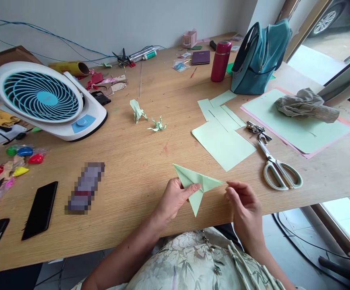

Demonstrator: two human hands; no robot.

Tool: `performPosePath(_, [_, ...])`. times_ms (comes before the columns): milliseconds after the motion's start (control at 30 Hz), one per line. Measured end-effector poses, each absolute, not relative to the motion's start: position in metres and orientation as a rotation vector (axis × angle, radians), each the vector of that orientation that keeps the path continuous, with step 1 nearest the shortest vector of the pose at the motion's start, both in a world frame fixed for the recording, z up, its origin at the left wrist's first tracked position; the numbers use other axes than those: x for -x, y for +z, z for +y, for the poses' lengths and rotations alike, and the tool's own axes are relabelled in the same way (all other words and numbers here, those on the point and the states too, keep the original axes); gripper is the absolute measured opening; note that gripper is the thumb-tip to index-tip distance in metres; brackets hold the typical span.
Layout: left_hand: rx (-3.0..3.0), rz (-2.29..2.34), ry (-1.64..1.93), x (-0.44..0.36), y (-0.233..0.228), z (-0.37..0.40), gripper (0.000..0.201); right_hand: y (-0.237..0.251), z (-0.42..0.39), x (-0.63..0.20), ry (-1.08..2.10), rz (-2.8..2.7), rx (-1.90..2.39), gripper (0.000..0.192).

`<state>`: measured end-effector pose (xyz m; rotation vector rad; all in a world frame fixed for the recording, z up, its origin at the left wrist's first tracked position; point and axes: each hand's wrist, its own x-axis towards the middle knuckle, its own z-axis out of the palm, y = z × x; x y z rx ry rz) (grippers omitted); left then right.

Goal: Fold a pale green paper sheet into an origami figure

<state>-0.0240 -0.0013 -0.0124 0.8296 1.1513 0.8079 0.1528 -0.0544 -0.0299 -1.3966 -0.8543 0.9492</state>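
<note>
Pale green paper, folded into a pointed dart shape, sits at the near edge of the wooden bench, held just above the surface. Every place below is told from this folded paper. On its left flap lies the left hand, thumb on top and fingers underneath, its grip clamped on the paper. Just beside the right-hand tip is the right hand; its fingertips are drawn together close to the tip, but whether they pinch the paper or only hover at it I cannot tell. Beyond the folded paper and slightly right lie flat green sheets, overlapping one another. Right of those, well apart from the folded paper, a pair of scissors rests with pale handles toward the near edge and a bunch of keys at the blade end. Farther right still, a large green sheet on pink card carries a crumpled grey cloth. Far behind the folded paper stand a teal bag and a red flask. Behind and left are two small folded paper figures, and farther left a white and blue fan. Left of the folded paper, near the bench's front edge, lies a black phone.
</note>
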Motion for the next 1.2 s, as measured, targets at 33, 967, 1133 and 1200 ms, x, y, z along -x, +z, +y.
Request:
performPosePath(33, [-0.911,1.204,0.774,0.028,-0.013,-0.001,0.034,-0.033,-0.060,-0.156,0.762,-0.998,1.421,0.011])
performPosePath(967, [-2.757,0.992,0.282,0.069,-0.046,-0.004,0.046,-0.065,-0.075,-0.141,0.132,-2.298,1.183,0.053])
performPosePath(1133, [-2.733,0.991,0.178,0.069,-0.043,-0.004,0.048,-0.063,-0.076,-0.136,0.100,-2.345,1.294,0.055])
performPosePath(1200, [-2.736,0.983,0.127,0.070,-0.040,-0.003,0.052,-0.065,-0.078,-0.133,0.101,-2.326,1.348,0.057])
